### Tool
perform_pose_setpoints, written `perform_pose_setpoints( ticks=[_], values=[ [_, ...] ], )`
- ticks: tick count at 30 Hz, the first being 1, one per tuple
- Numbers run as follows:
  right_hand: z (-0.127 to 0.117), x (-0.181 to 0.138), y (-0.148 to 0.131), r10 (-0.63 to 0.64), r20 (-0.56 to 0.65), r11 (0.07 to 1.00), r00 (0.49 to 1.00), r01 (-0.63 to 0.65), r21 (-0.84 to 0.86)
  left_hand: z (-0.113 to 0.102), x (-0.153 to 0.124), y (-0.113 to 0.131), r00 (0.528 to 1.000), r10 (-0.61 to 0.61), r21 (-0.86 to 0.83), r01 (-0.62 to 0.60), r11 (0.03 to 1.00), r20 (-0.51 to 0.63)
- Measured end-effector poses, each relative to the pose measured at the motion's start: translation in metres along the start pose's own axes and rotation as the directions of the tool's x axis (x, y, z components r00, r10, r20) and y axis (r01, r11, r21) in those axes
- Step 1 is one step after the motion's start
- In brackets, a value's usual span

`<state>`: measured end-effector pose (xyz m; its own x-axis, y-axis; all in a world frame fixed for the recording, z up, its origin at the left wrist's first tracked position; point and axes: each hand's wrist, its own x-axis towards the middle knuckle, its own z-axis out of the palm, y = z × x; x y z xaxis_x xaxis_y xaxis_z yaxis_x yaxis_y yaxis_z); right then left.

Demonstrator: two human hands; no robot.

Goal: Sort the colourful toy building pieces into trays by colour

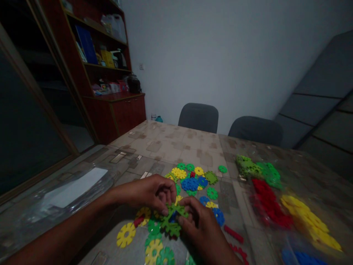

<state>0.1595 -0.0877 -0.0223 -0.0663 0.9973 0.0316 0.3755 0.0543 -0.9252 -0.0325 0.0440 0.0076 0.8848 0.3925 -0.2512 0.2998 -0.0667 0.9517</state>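
Observation:
My left hand [154, 191] is curled, its thumb pressing on the left edge of a green interlocking plastic block assembly [169, 224]. From the other side my right hand [201, 222] grips the same assembly between thumb and fingers. The assembly is made of square notched pieces, with something dark blue showing in its middle; its underside is hidden. Around it lie flat toothed discs: a yellow disc [126, 235] on the left, a green disc [165, 256] below, and a pile of blue discs [189, 184] beyond my hands. A red rod [233, 234] lies right of my right hand.
Clear bags on the right hold green pieces [249, 167], red pieces [268, 204], yellow discs [310, 221] and blue pieces [303, 257]. A plastic wrapper with a white sheet [74, 187] lies on the left. Two grey chairs [198, 117] stand behind the patterned table [176, 143].

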Motion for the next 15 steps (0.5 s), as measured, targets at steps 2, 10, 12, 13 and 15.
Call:
perform_pose_setpoints(
  ticks=[2,10,12,13,15],
  values=[
    [-0.012,0.0,-0.005,0.012,-0.011,1.0,1.0,-0.012,0.014,-0.001,0.0,0.002,0.999,0.033,0.011,-0.033,0.999,0.001],
    [-0.169,0.022,-0.01,-0.076,-0.409,0.946,0.909,-0.064,-0.318,-0.018,-0.006,-0.006,0.994,-0.04,0.567,0.093,0.818,-0.106],
    [-0.214,0.036,0.002,-0.045,-0.544,0.94,0.838,-0.148,-0.306,-0.019,-0.007,-0.008,0.993,-0.047,0.614,0.105,0.782,-0.11],
    [-0.233,0.043,0.009,-0.032,-0.583,0.94,0.812,-0.174,-0.295,-0.019,-0.007,-0.007,0.992,-0.05,0.622,0.11,0.775,-0.113],
    [-0.262,0.056,0.025,-0.019,-0.637,0.938,0.77,-0.206,-0.277,-0.018,-0.008,-0.007,0.99,-0.053,0.637,0.126,0.761,-0.133]
  ],
)
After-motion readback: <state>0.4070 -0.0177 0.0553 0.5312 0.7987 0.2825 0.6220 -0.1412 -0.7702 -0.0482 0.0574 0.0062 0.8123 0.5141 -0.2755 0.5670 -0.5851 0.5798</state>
